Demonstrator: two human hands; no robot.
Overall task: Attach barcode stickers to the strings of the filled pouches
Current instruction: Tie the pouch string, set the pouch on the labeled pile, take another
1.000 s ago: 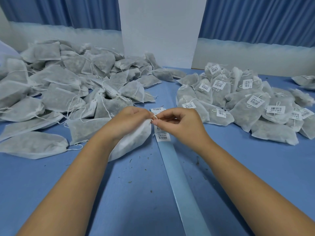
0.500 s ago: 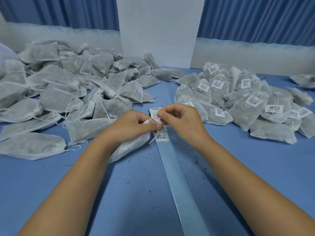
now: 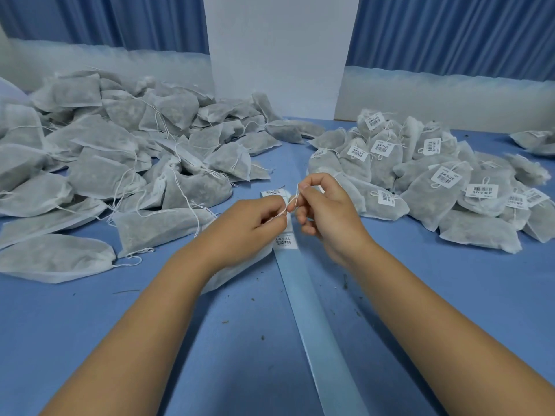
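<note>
The string (image 3: 290, 202) of the pouch in work runs between my two hands, near the middle of the surface (image 3: 120, 340). My left hand (image 3: 246, 226) pinches the lower end at its fingertips. My right hand (image 3: 324, 211) pinches the upper end between thumb and forefinger, with the other fingers curled. The hands are close together but not touching, joined only by the string. The pouch (image 3: 240, 268) lies flat on the surface under my left hand and wrist, and part of it shows to the right of the wrist. Beneath the hands lies a long pale backing strip (image 3: 315, 325), running from the near edge toward the far side. One barcode sticker (image 3: 283, 240) sits on the strip just near of my left hand, and a second sticker (image 3: 271, 192) shows at its far end. To the left lies a pile of filled pouches (image 3: 120, 163) with loose white strings. To the right lies a pile of labelled pouches (image 3: 435, 187), each carrying a barcode sticker. The surface is blue, with scattered dark crumbs.
</note>
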